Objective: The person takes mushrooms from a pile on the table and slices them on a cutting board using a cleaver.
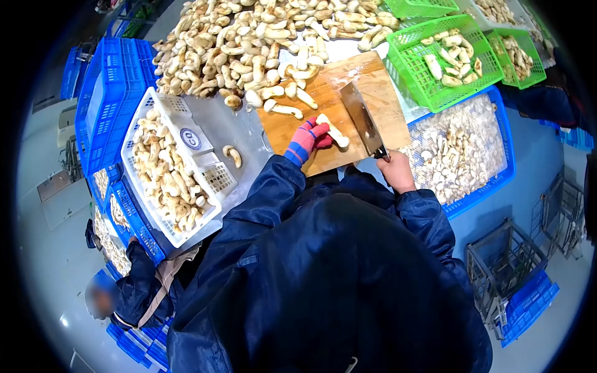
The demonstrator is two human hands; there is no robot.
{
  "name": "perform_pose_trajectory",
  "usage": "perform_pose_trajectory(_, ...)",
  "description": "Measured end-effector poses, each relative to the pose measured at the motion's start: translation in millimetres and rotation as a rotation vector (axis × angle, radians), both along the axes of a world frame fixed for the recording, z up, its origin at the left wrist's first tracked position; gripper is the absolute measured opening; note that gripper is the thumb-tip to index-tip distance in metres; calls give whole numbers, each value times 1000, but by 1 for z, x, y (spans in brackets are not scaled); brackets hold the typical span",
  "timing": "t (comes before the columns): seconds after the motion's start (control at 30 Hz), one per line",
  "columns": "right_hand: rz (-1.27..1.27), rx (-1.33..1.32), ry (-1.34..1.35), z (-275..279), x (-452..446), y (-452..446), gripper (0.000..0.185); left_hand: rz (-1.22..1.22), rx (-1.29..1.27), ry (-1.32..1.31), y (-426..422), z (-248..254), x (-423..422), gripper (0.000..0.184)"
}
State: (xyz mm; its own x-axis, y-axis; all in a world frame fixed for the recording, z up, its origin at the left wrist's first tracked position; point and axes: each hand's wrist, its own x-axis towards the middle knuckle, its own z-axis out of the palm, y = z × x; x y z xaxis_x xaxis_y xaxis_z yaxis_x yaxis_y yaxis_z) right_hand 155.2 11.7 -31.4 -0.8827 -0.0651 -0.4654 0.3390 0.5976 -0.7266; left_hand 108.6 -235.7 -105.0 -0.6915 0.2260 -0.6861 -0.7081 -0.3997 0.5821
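In a pink and blue striped glove, my left hand [306, 142] is closed on a pale mushroom [334, 132] above the near part of the wooden cutting board [373, 84]. My bare right hand [396, 171] grips the black handle of a cleaver [360, 118]. Its broad blade points away from me over the board, to the right of the mushroom and apart from it. Several whole mushrooms [283, 110] lie at the board's left edge, joining a large heap of mushrooms [230, 43] behind.
A white basket of mushrooms [129, 149] stands left, near stacked blue crates [106, 105]. At back right is a green basket [429, 96] holding mushrooms; a blue tray [507, 140] of cut pieces sits below it. Another person [140, 283] is at lower left.
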Motion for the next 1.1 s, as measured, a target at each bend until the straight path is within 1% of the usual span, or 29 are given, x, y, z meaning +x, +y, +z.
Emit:
perform_pose_trajectory(0.03, 32, -3, -13, 0, -1, -2, 20, 38, 69, 2, -2, 11, 4, 24)
perform_pose_trajectory(0.07, 65, -4, -25, 0, -3, -3, 20, 18, 172, 52, -7, 15, 6, 26)
perform_pose_trajectory(0.1, 101, -4, -35, 0, -6, -3, 20, 35, 198, 35, -11, 20, 8, 26)
perform_pose_trajectory(0.13, 114, -26, -125, -2, -10, -3, 21, 54, 224, 20, -15, 25, 10, 25)
perform_pose_trajectory(0.17, 115, 12, -60, -4, -13, -4, 21, 74, 250, 3, -18, 31, 12, 25)
perform_pose_trajectory(0.2, 116, 48, 3, -9, -15, -6, 21, 66, 310, 62, -25, 23, 16, 32)
perform_pose_trajectory(0.23, 116, 83, 69, -14, -16, -9, 21, 131, 410, 31, -28, 21, 19, 33)
perform_pose_trajectory(0.3, 106, 117, 110, -20, -21, -13, 20, 263, 608, -20, -32, 18, 22, 33)
perform_pose_trajectory(0.33, 105, 129, 124, -21, -22, -14, 20, 286, 581, 18, -38, 12, 19, 26)
perform_pose_trajectory(0.37, 100, 142, 140, -22, -24, -15, 20, 204, 359, 112, -49, 8, 14, 23)
perform_pose_trajectory(0.43, 131, 163, 135, -24, -23, -14, 21, 54, -439, 203, -54, 36, -1, 23)
perform_pose_trajectory(0.53, 135, 189, 156, -23, -23, -14, 20, -273, -1567, 917, -75, 35, -21, 30)
perform_pose_trajectory(0.63, 152, 191, 177, -28, -24, -12, 20, -485, -1624, 878, -95, 3, -39, 33)
perform_pose_trajectory(0.67, 152, 180, 167, -26, -24, -11, 19, -581, -1647, 821, -106, -15, -44, 34)
perform_pose_trajectory(0.77, 148, 162, 156, -22, -26, -11, 20, -701, -1587, 611, -90, 43, -44, 35)
perform_pose_trajectory(0.8, 150, 166, 158, -21, -25, -11, 20, -654, -1463, 499, -91, 41, -40, 39)
perform_pose_trajectory(0.83, 153, 168, 159, -20, -25, -11, 20, -590, -1273, 391, -89, 40, -30, 43)
perform_pose_trajectory(0.9, 157, 113, 136, -11, -21, -13, 20, -677, -1176, 249, -76, 48, -5, 41)
perform_pose_trajectory(0.97, 178, 58, 97, 7, -17, -17, 21, -702, -1182, 270, -67, 36, 19, 37)
perform_pose_trajectory(1.0, 234, 55, 76, 15, -17, -19, 22, -768, -1240, 289, -60, 40, 26, 34)
perform_pose_trajectory(1.1, 334, 18, -24, 32, -20, -27, 24, -796, -1341, 320, -49, 37, 34, 31)
